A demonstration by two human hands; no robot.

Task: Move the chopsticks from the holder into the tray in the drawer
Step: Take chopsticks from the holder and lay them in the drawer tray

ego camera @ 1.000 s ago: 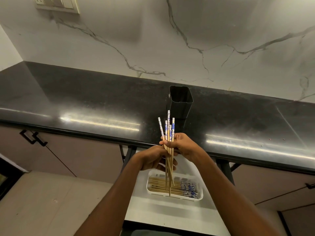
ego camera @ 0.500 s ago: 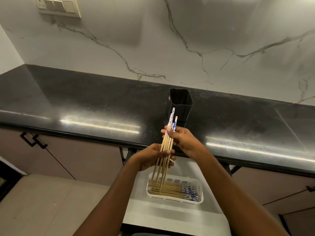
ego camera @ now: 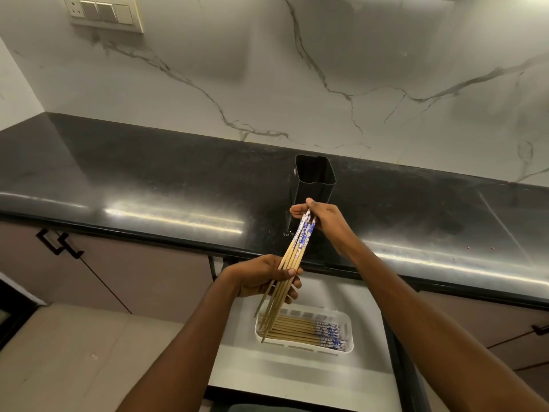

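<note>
Our left grip (ego camera: pixel 258 277) wraps the chopsticks (ego camera: pixel 293 256) mid-shaft; our right grip (ego camera: pixel 324 219) pinches their tops. Light, stiff and slippery, we judge.

One holder (ego camera: pixel 313 185) near counter (ego camera: pixel 148 179) front edge. One tray (ego camera: pixel 350 334), one drawer (ego camera: pixel 297 379). About five held chopsticks (ego camera: pixel 295 251), overlapping; stacked chopsticks (ego camera: pixel 294 330) in tray too packed to count. One left hand (ego camera: pixel 260 278), one right hand (ego camera: pixel 325 218).
</note>
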